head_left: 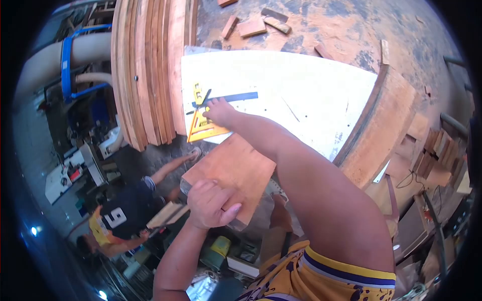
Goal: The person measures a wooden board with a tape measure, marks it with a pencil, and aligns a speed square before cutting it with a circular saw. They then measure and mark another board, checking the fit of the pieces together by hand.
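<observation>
My left hand is closed on the near part of a flat wooden board, fingers curled and thumb lying over its face. The board is tilted in front of the white sheet's near edge. My right hand reaches across to the white sheet, its fingers apart over the measuring tools. By its fingertips lie an orange triangular speed square and a square with a yellow head and a dark blade. A thin black marker or pencil lies across them.
Long wooden planks stand side by side at the left. Small wood offcuts lie on the dusty surface beyond. A thick wooden slab borders the right side. Below left, another person in a dark shirt handles wood pieces near machines.
</observation>
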{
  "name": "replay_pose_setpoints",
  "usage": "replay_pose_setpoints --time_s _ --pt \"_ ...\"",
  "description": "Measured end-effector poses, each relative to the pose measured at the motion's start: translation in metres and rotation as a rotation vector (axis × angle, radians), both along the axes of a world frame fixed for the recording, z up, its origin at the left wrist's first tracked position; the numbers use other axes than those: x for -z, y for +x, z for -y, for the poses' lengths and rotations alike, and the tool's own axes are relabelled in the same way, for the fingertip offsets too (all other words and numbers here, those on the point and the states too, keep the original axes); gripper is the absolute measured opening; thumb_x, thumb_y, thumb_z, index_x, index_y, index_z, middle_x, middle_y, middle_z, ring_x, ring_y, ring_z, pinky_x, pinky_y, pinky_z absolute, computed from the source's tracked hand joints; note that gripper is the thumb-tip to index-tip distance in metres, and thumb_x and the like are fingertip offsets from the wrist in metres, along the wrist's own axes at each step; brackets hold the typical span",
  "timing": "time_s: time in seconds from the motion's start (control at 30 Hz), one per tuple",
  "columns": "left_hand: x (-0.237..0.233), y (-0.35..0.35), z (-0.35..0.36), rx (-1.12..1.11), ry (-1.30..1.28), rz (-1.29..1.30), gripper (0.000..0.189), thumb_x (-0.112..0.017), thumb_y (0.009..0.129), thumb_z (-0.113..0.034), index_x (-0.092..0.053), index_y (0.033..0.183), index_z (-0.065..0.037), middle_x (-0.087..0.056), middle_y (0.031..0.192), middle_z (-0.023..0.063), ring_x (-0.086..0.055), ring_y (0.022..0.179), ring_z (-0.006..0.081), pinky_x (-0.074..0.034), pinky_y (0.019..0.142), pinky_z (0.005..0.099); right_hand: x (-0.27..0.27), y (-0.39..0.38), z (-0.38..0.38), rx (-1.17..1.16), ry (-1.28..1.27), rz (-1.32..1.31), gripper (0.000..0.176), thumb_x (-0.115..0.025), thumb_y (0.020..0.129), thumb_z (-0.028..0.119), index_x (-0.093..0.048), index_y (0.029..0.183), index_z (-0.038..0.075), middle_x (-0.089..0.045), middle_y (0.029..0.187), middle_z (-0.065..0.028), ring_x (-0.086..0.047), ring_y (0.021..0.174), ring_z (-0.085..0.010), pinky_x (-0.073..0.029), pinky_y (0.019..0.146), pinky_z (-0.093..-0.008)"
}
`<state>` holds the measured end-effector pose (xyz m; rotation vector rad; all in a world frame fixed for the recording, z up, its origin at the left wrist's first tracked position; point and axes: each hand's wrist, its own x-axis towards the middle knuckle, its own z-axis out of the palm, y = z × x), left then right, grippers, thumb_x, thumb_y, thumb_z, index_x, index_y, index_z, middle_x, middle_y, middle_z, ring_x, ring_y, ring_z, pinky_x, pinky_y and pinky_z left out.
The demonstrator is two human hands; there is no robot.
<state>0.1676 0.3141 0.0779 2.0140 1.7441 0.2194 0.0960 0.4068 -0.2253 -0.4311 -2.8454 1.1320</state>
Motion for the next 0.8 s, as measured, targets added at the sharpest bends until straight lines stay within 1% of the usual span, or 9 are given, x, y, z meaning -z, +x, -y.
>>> replay_pose_setpoints --time_s 0.1,0.17,0.3,0.37,0.43,0.57,0.63,0.73,0.8 --pt "0.001 0.0 -0.001 -0.004 0.039 0.014 0.027 -0.069 0.076 -0.034 -0.068 0.082 -0.008 -0.058 0.063 0.004 -0.058 0.06 0.0241 -0.048 0.066 0.0358 -0.006 0.041 -0.028 0.287 -0.728 -0.16 0.067 -0.08 0.067 0.023 -0.054 0.128 0.017 -0.06 0.116 -0.017 -0.056 0.113 -0.0343 -0.045 0.094 -0.0429" --pt "0.001 0.001 0.004 0.008 0.055 0.027 0.026 -0.069 0.076 -0.034 -0.068 0.082 -0.008 -0.059 0.063 0.0042 -0.058 0.06 0.0239 -0.048 0.065 0.0361 -0.053 0.105 -0.057 0.457 -1.285 -0.151 0.077 -0.083 0.069 0.032 -0.047 0.13 0.004 -0.06 0.119 -0.0174 -0.059 0.108 -0.0231 -0.048 0.09 -0.0336" --pt "-0.003 0.007 0.004 -0.028 0.044 0.025 0.02 -0.07 0.074 -0.028 -0.068 0.08 -0.009 -0.06 0.064 0.0048 -0.059 0.06 0.0243 -0.047 0.063 0.0369 -0.05 0.2 -0.041 0.376 -1.769 -0.563 0.06 -0.067 0.088 0.036 -0.045 0.133 0.003 -0.061 0.116 -0.0145 -0.063 0.099 -0.0197 -0.054 0.075 -0.0279" --pt "-0.006 0.009 -0.003 -0.033 0.069 0.036 0.017 -0.071 0.074 -0.026 -0.068 0.079 -0.009 -0.061 0.064 0.0054 -0.06 0.06 0.025 -0.047 0.062 0.0374 -0.087 0.266 -0.025 0.252 -2.191 -0.517 0.056 -0.058 0.094 0.039 -0.043 0.135 0.004 -0.059 0.122 -0.0139 -0.065 0.096 -0.0206 -0.057 0.067 -0.0302" --pt "-0.002 0.009 0.002 -0.012 0.122 0.018 0.015 -0.07 0.074 -0.023 -0.068 0.079 -0.009 -0.062 0.064 0.006 -0.061 0.06 0.0262 -0.047 0.062 0.0381 -0.109 0.303 -0.02 0.264 -2.238 -0.489 0.064 -0.06 0.091 0.042 -0.039 0.141 0.007 -0.059 0.123 -0.0123 -0.066 0.098 -0.0215 -0.059 0.062 -0.0328" --pt "-0.002 0.012 0.015 -0.142 0.068 0.061 0.014 -0.069 0.077 -0.021 -0.069 0.08 -0.007 -0.065 0.07 0.0092 -0.062 0.067 0.0288 -0.048 0.065 0.0405 -0.195 0.388 0.031 0.194 -1.976 -0.456 0.072 -0.069 0.085 0.038 -0.039 0.144 0.011 -0.061 0.121 -0.0084 -0.062 0.101 -0.0147 -0.057 0.062 -0.0295" --pt "-0.001 0.012 0.017 -0.105 0.121 0.008 0.014 -0.068 0.078 -0.02 -0.069 0.083 -0.006 -0.067 0.077 0.0113 -0.063 0.076 0.0304 -0.048 0.072 0.0414 -0.231 0.416 0.056 0.305 -1.63 -0.297 0.069 -0.072 0.082 0.034 -0.046 0.141 0.01 -0.06 0.122 -0.0083 -0.06 0.105 -0.0159 -0.055 0.073 -0.0324" --pt "0.012 0.001 0.023 0.095 0.316 0.011 0.028 -0.069 0.076 -0.017 -0.063 0.101 -0.006 -0.064 0.104 0.0145 -0.058 0.097 0.0344 -0.043 0.087 0.0467 -0.309 0.441 0.1 0.556 -0.766 -0.144 0.071 -0.08 0.073 0.031 -0.05 0.132 0.005 -0.062 0.116 -0.0128 -0.059 0.107 -0.0248 -0.046 0.095 -0.0358" --pt "0.001 0.019 0.025 0.185 0.441 0.148 0.035 -0.071 0.076 -0.018 -0.06 0.107 -0.006 -0.061 0.11 0.0148 -0.056 0.105 0.0336 -0.042 0.092 0.0474 -0.351 0.447 0.136 0.731 -0.569 0.054 0.072 -0.083 0.069 0.033 -0.049 0.127 0.005 -0.062 0.116 -0.0165 -0.06 0.107 -0.0298 -0.048 0.091 -0.0373"
